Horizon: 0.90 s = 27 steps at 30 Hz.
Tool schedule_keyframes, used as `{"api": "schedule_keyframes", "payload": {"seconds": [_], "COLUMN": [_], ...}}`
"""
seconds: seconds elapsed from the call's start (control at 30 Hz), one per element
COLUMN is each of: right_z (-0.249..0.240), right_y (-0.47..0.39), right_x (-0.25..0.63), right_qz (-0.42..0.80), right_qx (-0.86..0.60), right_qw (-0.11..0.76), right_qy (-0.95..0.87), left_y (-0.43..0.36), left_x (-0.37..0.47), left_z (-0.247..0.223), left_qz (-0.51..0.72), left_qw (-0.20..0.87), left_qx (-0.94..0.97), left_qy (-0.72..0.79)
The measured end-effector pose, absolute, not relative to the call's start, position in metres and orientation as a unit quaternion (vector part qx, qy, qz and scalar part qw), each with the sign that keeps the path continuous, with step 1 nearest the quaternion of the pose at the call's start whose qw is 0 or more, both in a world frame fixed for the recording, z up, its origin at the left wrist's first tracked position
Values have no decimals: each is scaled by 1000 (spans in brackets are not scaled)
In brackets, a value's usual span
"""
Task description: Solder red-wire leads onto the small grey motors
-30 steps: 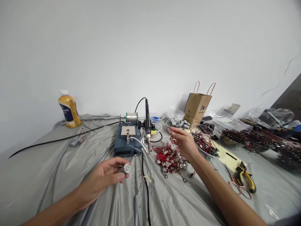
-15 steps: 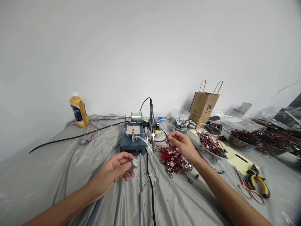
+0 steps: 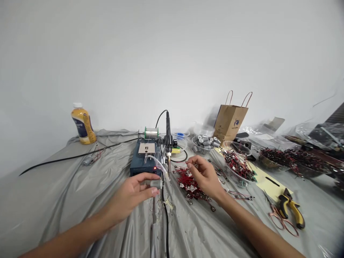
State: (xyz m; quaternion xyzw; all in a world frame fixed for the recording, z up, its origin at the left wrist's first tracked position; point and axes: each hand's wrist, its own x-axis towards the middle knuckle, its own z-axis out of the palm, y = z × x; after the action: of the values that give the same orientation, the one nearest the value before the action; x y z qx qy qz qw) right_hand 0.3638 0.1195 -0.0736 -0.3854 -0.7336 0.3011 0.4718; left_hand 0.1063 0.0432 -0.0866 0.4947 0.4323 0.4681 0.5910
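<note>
A small grey cylindrical motor (image 3: 156, 184) is held between the thumb and fingers of my left hand (image 3: 134, 191), in front of the blue soldering station (image 3: 139, 161). My right hand (image 3: 204, 173) is pinched over the pile of red wires with metal discs (image 3: 188, 186); a thin wire seems to run from its fingertips toward the left. Between the hands, the soldering iron (image 3: 168, 143) points down in its stand. A solder spool (image 3: 151, 133) sits on the station.
Motors fill a clear bowl (image 3: 204, 142) behind my right hand. Further right are a bowl of wired parts (image 3: 238, 165), a paper bag (image 3: 229, 122), scissors (image 3: 279, 218) and yellow-black pliers (image 3: 292, 209). A yellow bottle (image 3: 84, 125) stands at the left.
The motor in my left hand has turned to lie more level and is nearer the iron's tip. A red light now shows on the station. The whole view has shifted slightly.
</note>
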Motion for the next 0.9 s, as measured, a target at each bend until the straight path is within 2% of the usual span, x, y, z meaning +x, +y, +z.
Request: {"api": "schedule_keyframes", "payload": {"seconds": [0.17,0.27,0.57,0.9], "right_z": [-86,-89,-88,-88], "right_y": [106,99,88,88], "right_x": [358,354,348,347], "right_qz": [229,203,165,152], "right_qx": [-352,-317,-241,-234], "right_qw": [486,498,531,536], "right_qy": [-767,-782,-795,-797], "left_y": [48,45,41,38], "left_x": [117,121,127,130], "left_z": [-100,-104,-103,-100], "left_qz": [550,559,575,584], "left_qw": [530,514,508,520], "left_qx": [499,502,495,492], "left_qy": [410,414,407,383]}}
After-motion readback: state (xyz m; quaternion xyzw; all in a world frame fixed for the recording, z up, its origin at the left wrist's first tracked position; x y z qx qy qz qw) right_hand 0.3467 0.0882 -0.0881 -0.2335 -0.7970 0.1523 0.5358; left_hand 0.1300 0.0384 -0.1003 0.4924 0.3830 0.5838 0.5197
